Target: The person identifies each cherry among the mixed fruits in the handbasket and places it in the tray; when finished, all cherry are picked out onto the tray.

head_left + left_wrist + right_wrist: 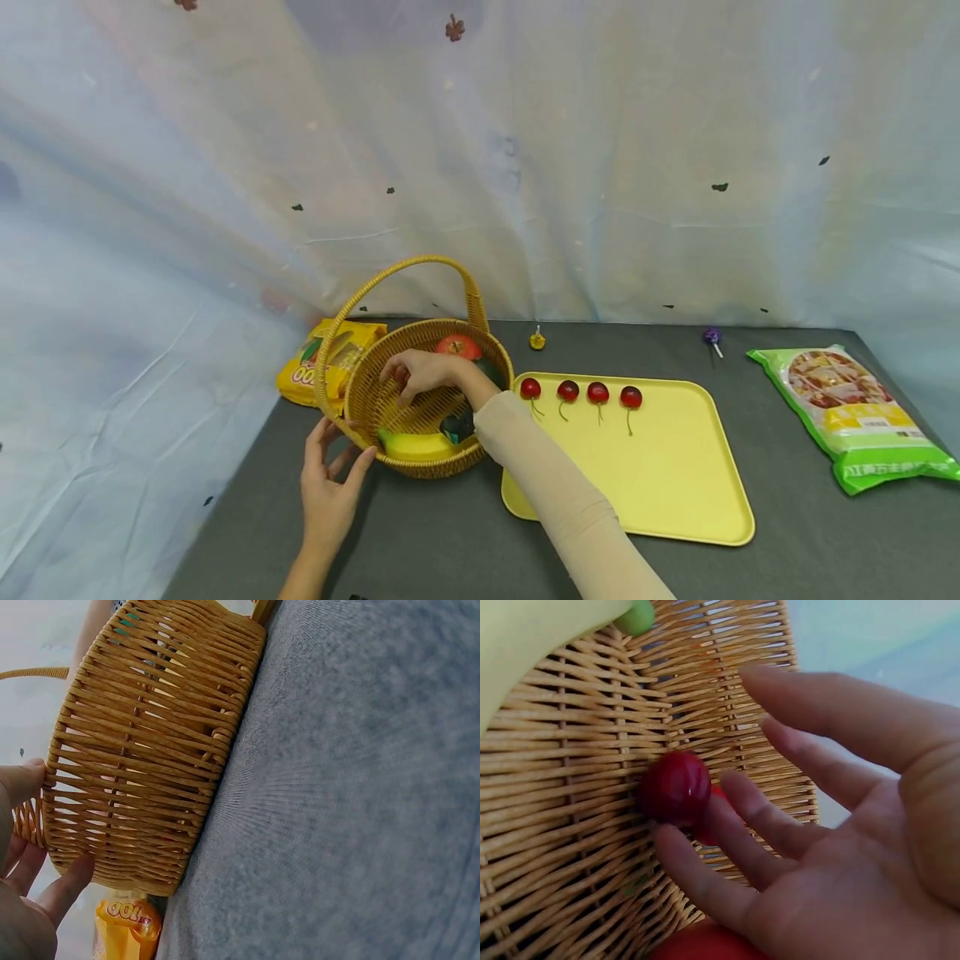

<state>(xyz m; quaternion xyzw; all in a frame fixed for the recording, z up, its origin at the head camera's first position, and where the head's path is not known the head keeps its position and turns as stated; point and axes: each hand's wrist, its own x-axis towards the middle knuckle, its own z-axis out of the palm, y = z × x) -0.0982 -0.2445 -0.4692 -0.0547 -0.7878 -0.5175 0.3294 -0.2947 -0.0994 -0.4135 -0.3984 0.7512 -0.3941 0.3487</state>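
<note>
A woven wicker basket (378, 398) with an arched handle stands on the grey table. My right hand (415, 373) reaches inside it with relaxed fingers; the fingertips (676, 847) touch a small red cherry (673, 787) lying on the basket floor (570, 780). My left hand (330, 475) rests straight-fingered against the outer wall of the basket (142, 757), with a fingertip (71, 881) on the weave. In the basket also lie a yellow banana (416, 444), a red tomato-like fruit (458, 346) and a dark object. Several cherries (567, 390) lie in a row on a yellow tray (667, 475).
A yellow snack bag (318, 367) lies behind the basket at left, also seen under it (127, 930). A green food packet (855, 417) lies at right. A small yellow item (537, 340) and a purple lollipop (712, 337) sit near the curtain at the table's back.
</note>
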